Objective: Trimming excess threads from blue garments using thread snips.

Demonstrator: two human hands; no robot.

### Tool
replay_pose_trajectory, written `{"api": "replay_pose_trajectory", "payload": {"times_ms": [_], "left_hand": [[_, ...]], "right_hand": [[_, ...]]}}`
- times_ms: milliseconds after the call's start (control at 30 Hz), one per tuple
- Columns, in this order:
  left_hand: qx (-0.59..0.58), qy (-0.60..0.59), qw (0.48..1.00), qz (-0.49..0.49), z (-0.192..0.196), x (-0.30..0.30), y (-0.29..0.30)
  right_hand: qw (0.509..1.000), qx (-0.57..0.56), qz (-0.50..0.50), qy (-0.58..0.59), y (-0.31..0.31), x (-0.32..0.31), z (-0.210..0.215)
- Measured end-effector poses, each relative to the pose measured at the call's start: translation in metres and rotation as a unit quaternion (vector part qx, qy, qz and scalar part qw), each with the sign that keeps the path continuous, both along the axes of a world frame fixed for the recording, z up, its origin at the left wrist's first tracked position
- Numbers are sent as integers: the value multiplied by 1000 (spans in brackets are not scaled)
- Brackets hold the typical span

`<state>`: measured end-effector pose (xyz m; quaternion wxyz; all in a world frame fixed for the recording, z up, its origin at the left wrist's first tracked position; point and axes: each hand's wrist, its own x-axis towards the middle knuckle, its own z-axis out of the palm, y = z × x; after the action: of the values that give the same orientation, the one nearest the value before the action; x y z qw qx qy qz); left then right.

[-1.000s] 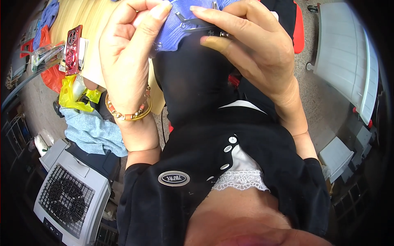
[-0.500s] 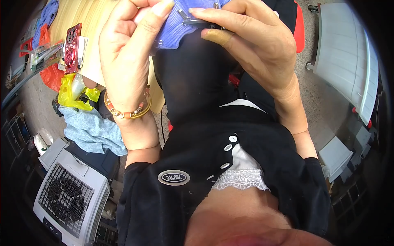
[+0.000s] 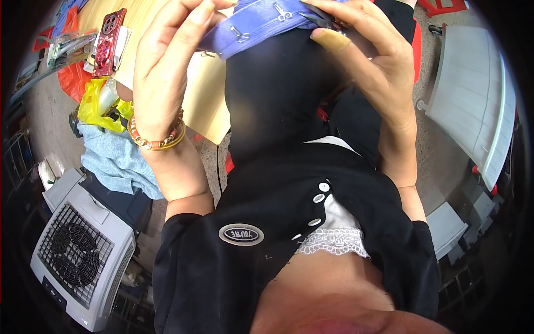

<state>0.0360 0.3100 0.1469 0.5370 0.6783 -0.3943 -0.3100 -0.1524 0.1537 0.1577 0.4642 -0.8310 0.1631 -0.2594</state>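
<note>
A strip of ribbed blue-violet knit fabric (image 3: 257, 29) stretches between my hands at the top of the view, over my black-clad lap. Silver metal hooks (image 3: 240, 34) sit along it, and another small metal piece hangs by its left end. My left hand (image 3: 169, 55) pinches the fabric's left end between thumb and fingers. In my right hand (image 3: 372, 53) is a small dark metal tool (image 3: 322, 21), which looks like thread snips, its tip against the fabric's right part. A yellowish covering wraps my right thumb. The fabric's upper edge runs out of view.
On the left, a wooden table (image 3: 208, 111) bears a red phone (image 3: 107, 44). Below it are a yellow plastic bag (image 3: 94, 108), a light blue garment (image 3: 117, 161) and a grey air cooler (image 3: 78, 250). A large white bin (image 3: 470, 94) stands on the right.
The fabric is now spread wider, with its hooks facing up. My left hand has moved slightly left and my right hand slightly right. The tool is tilted differently along the fabric's edge.
</note>
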Motion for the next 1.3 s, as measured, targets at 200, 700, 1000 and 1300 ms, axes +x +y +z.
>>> {"api": "replay_pose_trajectory", "payload": {"times_ms": [200,700,1000,1300], "left_hand": [[-35,29,999,-7,-20,-1,12],[-100,89,990,-39,0,-14,-6],[-85,75,993,14,-7,-20,-5],[-124,-146,981,-28,-6,-22,-2]], "right_hand": [[1000,-1,5,3,-3,-2,-4],[1000,-6,2,-9,-16,-15,-19],[998,60,-6,-15,-27,-20,-45],[879,174,172,-409,-37,6,-91]]}}
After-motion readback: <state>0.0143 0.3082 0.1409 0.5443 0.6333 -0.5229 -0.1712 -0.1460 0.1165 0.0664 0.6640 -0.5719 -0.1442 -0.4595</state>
